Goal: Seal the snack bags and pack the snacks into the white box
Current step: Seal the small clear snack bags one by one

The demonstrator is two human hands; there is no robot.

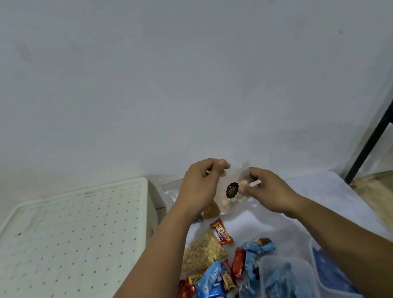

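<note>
While both hands hold the clear snack bag (232, 189) up above the worktop (264, 217), at roughly twelve o'clock from the pile of wrapped candies (218, 283), the left hand (201, 182) pinches its upper edge and the right hand (268, 187) pinches its right side, each grip closed on the plastic. Sealing it well probably means keeping the mouth taut and pressing along it evenly. It looks thin, transparent, with pale pink and white sweets and a dark label. A white perforated box (59, 243) sits at nine o'clock.
</note>
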